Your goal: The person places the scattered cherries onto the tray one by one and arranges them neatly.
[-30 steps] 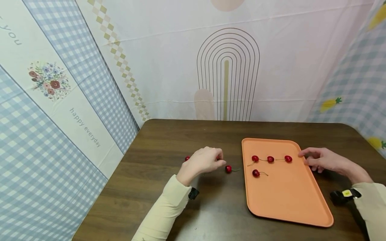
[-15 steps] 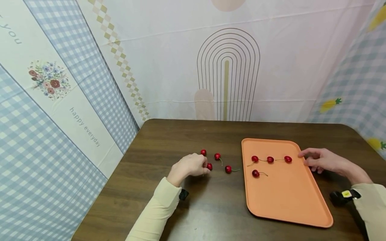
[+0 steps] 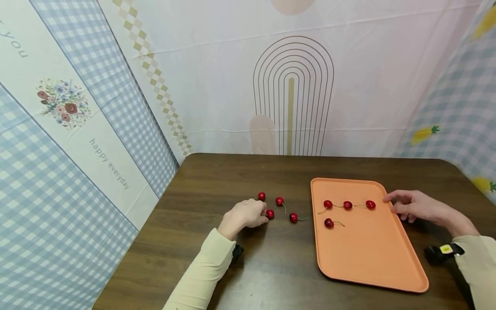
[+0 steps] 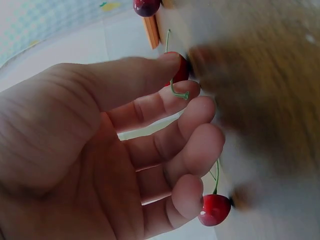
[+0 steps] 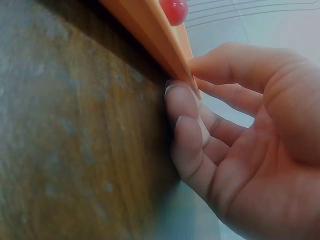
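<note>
In the left wrist view, my left hand (image 3: 246, 214) has its thumb and index finger at either side of a red cherry (image 4: 181, 70), low over the table. A green stem crosses the index fingertip. Its other fingers are bent, near a second cherry (image 4: 215, 210). Close by on the wood lie more cherries: one behind the hand (image 3: 261, 196), one with a curved stem (image 3: 280, 201), and a darker cherry (image 3: 293, 218) nearer the tray. My right hand (image 3: 420, 206) pinches the right rim of the orange tray (image 3: 372, 254), its lower fingers curled beneath the edge.
Several cherries lie on the tray, three in a row toward the back and a dark cherry (image 3: 329, 223) in front of them. The brown table (image 3: 186, 241) reaches back to a patterned cloth (image 3: 217, 86), with checked cloth (image 3: 112, 82) at the left.
My left hand has moved left and a little toward me, uncovering cherries at the back, and its fingers now sit at one cherry. The right hand and tray have stayed put.
</note>
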Motion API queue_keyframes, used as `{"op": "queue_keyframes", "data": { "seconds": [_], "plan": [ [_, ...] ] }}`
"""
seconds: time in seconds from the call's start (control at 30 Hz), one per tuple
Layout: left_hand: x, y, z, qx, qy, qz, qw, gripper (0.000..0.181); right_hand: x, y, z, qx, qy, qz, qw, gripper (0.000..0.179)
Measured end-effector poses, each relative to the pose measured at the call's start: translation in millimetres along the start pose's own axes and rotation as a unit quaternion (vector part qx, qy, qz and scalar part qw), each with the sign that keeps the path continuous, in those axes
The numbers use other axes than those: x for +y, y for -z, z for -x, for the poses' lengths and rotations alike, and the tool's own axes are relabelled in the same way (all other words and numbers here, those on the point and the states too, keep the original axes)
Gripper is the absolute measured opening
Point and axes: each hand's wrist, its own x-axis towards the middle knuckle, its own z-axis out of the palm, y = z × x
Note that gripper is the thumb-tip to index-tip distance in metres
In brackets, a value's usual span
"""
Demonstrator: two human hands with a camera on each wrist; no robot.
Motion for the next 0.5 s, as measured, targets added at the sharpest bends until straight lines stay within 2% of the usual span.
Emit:
{"op": "queue_keyframes", "data": {
  "seconds": [0.33,0.4,0.5],
  "plan": [
    [1.4,-0.5,-1.2,0.020,-0.005,-0.011,0.9997,0.023,1.2,-0.9,0.9,0.003,-0.003,-0.001,1.0000,0.038],
    [1.9,1.0,-0.6,0.034,-0.012,-0.005,0.9993,0.023,0.9,-0.8,0.3,0.003,-0.002,-0.001,1.0000,0.038],
    [5.5,6.2,-0.9,0.071,-0.035,0.009,0.9968,0.021,0.4,-0.7,0.0,0.005,-0.001,0.001,1.0000,0.038]
  ]
}}
